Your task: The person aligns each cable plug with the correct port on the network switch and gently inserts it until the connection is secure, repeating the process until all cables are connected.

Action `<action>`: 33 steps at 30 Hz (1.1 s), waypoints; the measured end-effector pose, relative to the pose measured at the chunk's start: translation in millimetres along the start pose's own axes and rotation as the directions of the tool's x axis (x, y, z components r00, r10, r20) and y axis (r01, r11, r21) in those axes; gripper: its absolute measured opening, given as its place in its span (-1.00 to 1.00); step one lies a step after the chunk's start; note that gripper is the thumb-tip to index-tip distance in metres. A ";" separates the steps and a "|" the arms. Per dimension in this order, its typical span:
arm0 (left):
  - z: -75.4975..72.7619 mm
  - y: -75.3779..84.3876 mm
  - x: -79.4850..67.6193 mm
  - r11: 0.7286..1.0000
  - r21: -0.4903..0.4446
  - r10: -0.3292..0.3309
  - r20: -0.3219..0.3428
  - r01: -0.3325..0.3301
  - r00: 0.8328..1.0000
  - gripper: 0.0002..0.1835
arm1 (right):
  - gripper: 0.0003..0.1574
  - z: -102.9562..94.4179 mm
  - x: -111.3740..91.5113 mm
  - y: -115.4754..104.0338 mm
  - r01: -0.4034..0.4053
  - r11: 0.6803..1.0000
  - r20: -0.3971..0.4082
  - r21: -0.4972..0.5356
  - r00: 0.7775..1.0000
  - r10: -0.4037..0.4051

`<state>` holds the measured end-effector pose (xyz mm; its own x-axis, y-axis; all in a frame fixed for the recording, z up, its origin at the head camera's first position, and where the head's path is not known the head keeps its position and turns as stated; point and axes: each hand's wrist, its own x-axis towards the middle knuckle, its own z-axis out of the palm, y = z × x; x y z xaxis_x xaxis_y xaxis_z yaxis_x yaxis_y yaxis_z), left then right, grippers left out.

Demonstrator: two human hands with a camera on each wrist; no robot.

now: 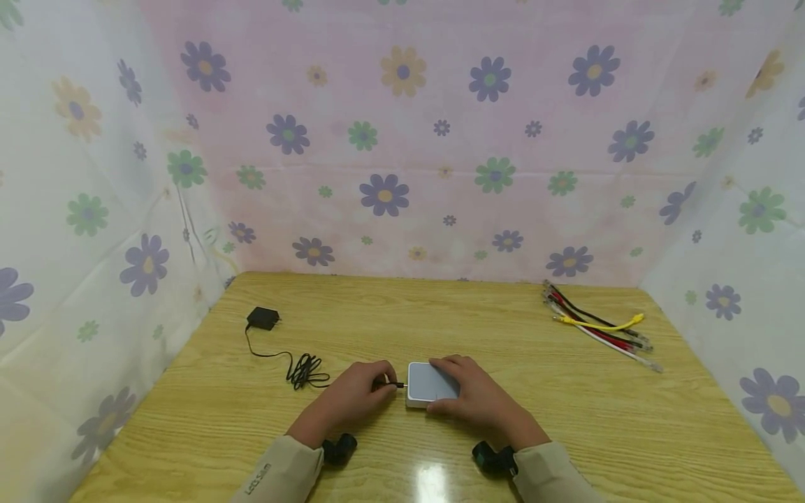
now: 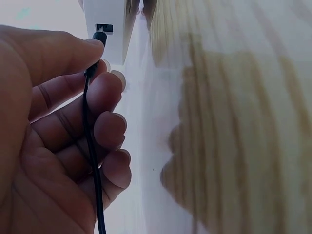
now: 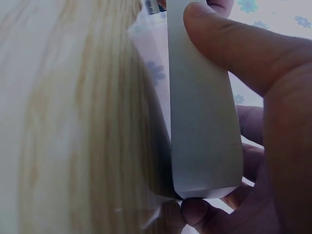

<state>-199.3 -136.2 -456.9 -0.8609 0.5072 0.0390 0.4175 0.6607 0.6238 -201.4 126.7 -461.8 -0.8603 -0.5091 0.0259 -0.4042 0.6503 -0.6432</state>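
Observation:
A small flat white box with a grey top [image 1: 428, 381] sits near the table's front middle. My right hand [image 1: 481, 397] grips it from the right, the thumb along its near side and fingers around the far side. From the left, my left hand [image 1: 357, 391] pinches the black barrel plug [image 2: 100, 38] of a thin cord between thumb and fingers. The plug's tip meets a dark rectangular socket [image 2: 108, 29] in the box's left side; how deep it sits, I cannot tell. The cord [image 1: 306, 370] lies partly bundled and runs back to a black power adapter [image 1: 263, 318].
At the back right of the wooden table [image 1: 402, 314] lies a loose pile of short network cables in black, red and white, with a yellow cable [image 1: 600, 323] on top. Flower-patterned cloth [image 1: 446, 168] hangs behind the table and along both sides.

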 end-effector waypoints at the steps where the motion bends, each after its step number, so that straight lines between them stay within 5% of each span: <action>1: 0.3 -0.1 0.0 1.000 -0.002 -0.002 0.001 0.002 1.000 -0.93 | 0.02 -0.1 0.0 -0.1 0.002 1.000 -0.001 -0.002 1.000 -0.002; 33: 8.4 -0.7 5.8 0.998 0.059 0.021 0.004 -0.021 1.000 -0.94 | 0.00 6.9 1.3 -4.9 0.017 0.996 0.000 -0.093 1.000 -0.017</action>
<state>-202.1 -129.1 -463.8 -0.8508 0.5232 0.0488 0.4520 0.6814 0.5756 -198.4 118.9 -463.9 -0.8533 -0.5201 0.0370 -0.4460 0.6912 -0.5686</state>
